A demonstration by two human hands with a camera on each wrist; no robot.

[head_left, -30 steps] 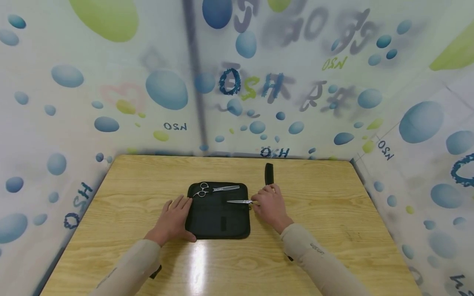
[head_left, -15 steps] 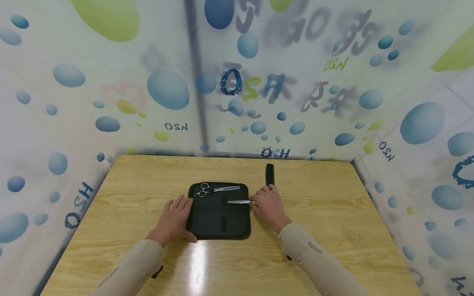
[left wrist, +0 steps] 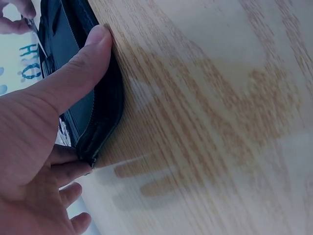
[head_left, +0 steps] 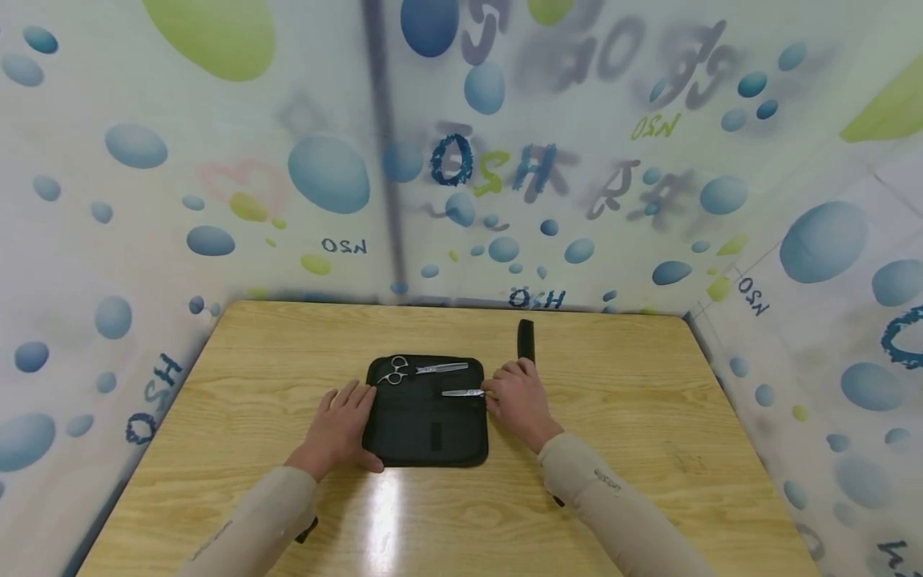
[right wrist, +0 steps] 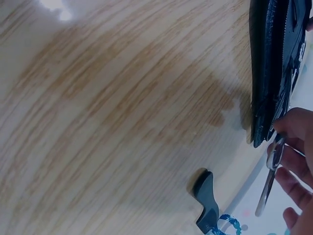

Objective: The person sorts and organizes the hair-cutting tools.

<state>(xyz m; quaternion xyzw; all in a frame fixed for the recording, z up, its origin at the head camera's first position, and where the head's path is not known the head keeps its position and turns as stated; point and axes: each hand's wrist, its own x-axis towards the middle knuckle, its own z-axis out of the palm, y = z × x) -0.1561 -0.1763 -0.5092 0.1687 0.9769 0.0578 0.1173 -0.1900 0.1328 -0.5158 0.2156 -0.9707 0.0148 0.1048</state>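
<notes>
An unfolded black zip case [head_left: 404,441] lies on the table. Flat against its left edge rests my left hand [head_left: 335,429]; in the left wrist view the extended thumb [left wrist: 73,78] lies over the near border and the fingers reach the corner. At the case's right edge, my right hand [head_left: 521,402] pinches the handle end of silver scissors [head_left: 463,393]. Their blades point left across the case, and a metal handle part [right wrist: 274,161] sticks out between the fingers in the right wrist view. Toothed thinning scissors [head_left: 441,368] lie along the back of the case, finger rings to the left.
Just beyond my right hand, a black curved, handle-like object [head_left: 525,340] lies on the wooden table [head_left: 613,369]. A wall [head_left: 288,264] printed with blue and green spots stands at the table's back edge, with more of it on both sides.
My right hand has shifted slightly left toward the case with the scissors still pinched, and its fingertips now sit closer at the case's edge. The left hand stays in place.
</notes>
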